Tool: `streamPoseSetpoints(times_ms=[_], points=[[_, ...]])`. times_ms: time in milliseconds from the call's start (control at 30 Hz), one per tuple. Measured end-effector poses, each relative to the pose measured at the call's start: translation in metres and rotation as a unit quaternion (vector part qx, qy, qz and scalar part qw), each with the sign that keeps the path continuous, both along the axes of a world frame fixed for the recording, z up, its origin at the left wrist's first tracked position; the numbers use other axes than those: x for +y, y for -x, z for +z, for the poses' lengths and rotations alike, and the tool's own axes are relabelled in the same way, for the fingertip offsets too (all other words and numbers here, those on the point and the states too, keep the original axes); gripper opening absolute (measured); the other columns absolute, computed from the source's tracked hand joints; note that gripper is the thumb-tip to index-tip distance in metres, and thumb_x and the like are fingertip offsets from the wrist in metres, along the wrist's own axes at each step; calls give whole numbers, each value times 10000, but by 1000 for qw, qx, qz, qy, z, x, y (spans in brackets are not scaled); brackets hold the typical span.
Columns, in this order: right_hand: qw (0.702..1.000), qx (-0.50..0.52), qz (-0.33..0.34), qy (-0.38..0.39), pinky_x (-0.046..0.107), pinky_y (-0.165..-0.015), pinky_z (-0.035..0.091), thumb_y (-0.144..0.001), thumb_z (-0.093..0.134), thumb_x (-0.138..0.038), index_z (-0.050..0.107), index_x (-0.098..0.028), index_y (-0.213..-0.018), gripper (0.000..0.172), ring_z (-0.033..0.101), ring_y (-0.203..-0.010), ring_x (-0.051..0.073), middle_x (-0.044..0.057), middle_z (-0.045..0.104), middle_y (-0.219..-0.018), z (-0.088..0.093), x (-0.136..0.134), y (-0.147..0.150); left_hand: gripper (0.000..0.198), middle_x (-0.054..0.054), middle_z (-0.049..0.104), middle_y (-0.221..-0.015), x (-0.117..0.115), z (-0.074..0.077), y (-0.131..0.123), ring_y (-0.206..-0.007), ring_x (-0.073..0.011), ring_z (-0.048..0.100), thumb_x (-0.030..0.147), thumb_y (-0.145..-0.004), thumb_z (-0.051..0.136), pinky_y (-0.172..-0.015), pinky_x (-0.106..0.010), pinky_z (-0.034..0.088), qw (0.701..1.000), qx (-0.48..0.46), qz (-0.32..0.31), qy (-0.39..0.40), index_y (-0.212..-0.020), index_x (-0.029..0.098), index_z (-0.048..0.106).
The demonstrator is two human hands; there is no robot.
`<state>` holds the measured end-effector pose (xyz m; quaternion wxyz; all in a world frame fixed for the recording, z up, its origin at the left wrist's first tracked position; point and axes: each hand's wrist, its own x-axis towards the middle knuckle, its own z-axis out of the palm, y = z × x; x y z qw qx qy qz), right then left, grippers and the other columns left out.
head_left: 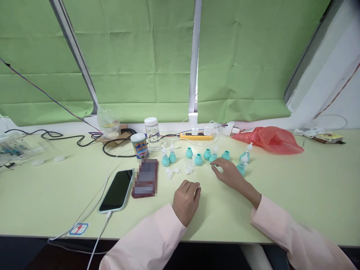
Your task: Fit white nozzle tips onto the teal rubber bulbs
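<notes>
My left hand [185, 202] rests low over the table in front of me, fingers curled against the thumb. A tiny pale edge shows at its fingertips, too small to name. My right hand [229, 173] reaches in from the right, with thumb and forefinger apart beside a teal squeeze bulb with a clear tip [213, 158]. Several open-topped teal bulbs, such as this bulb [198, 159], stand around it. Two tipped bulbs [165, 160] stand to the left, and two more [241, 168] are right of my right hand. Loose clear plastic tips [189, 169] lie before the bulbs.
On the left lie a white-edged phone [116, 191] on a cable and a dark red phone [145, 178]. Behind them stand a printed can [140, 146] and a clear jar [152, 131]. A yellow power strip [196, 137] and red plastic bag [270, 139] lie along the back.
</notes>
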<state>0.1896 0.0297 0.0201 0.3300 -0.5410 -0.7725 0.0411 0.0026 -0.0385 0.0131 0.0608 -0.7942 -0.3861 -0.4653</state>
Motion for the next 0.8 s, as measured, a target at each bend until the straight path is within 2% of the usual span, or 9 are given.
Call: streamPoseSetpoints(times_ms=[133, 267, 400, 467, 500, 567, 633, 733, 800], points=[[980, -170, -80, 61, 296, -622, 378, -685, 464, -276, 560, -170, -906, 263, 500, -841, 237, 90, 559, -846, -10, 10, -16, 111, -35, 567, -625, 0, -2, -1, -619, -131, 506, 94, -723, 433, -536, -245, 437, 1000, 2, -7, -5, -748, 145, 528], [971, -204, -77, 94, 261, -566, 367, -661, 484, -244, 545, -174, -937, 291, 516, -805, 223, 84, 560, -851, -15, 9, -16, 113, -35, 565, -614, 0, -3, -1, -610, -132, 500, 88, -720, 430, -528, -249, 436, 1000, 11, -10, -3, -740, 141, 527], [994, -101, -31, 31, 286, -613, 388, -652, 508, -240, 544, -188, -901, 257, 520, -750, 186, 65, 549, -881, -9, 1, -4, 112, -37, 567, -626, -1, -1, -1, -615, -131, 500, 89, -722, 429, -531, -251, 432, 1000, 3, -17, -2, -741, 144, 525], [998, 10, 44, 34, 302, -644, 408, -633, 540, -262, 542, -194, -879, 255, 521, -691, 156, 44, 554, -849, -4, -7, 7, 109, -39, 571, -641, -1, 1, -1, -628, -132, 505, 90, -722, 434, -540, -251, 432, 1000, -11, -22, -6, -743, 146, 525], [991, 74, 93, 61, 301, -650, 420, -624, 556, -269, 541, -194, -867, 254, 520, -667, 142, 34, 557, -822, -1, -11, 13, 107, -40, 573, -645, -2, 2, -1, -631, -132, 507, 90, -721, 439, -542, -251, 431, 1000, -19, -23, -9, -743, 147, 526], [950, 203, 187, 149, 289, -639, 444, -612, 584, -278, 540, -181, -834, 247, 524, -647, 125, 28, 557, -798, 3, -21, 25, 104, -40, 576, -646, -3, 4, -1, -631, -133, 509, 93, -718, 448, -544, -252, 430, 999, -32, -24, -15, -746, 149, 531], [883, 316, 246, 243, 295, -628, 461, -598, 611, -277, 536, -161, -802, 247, 531, -666, 128, 40, 556, -828, 5, -28, 33, 101, -39, 581, -646, -3, 5, -1, -623, -131, 510, 103, -717, 455, -542, -252, 430, 999, -43, -24, -20, -750, 152, 536], [784, 444, 261, 346, 324, -641, 468, -581, 639, -247, 527, -146, -738, 217, 543, -696, 141, 46, 553, -862, 5, -34, 38, 95, -38, 585, -643, -4, 7, -1, -610, -127, 513, 120, -718, 459, -542, -250, 433, 998, -61, -26, -20, -745, 154, 544], [732, 502, 248, 388, 322, -673, 454, -590, 638, -223, 522, -149, -714, 185, 550, -710, 141, 35, 559, -834, 4, -35, 38, 96, -36, 585, -641, -4, 8, -1, -614, -125, 517, 117, -715, 463, -547, -248, 435, 997, -73, -31, -11, -742, 153, 548]])
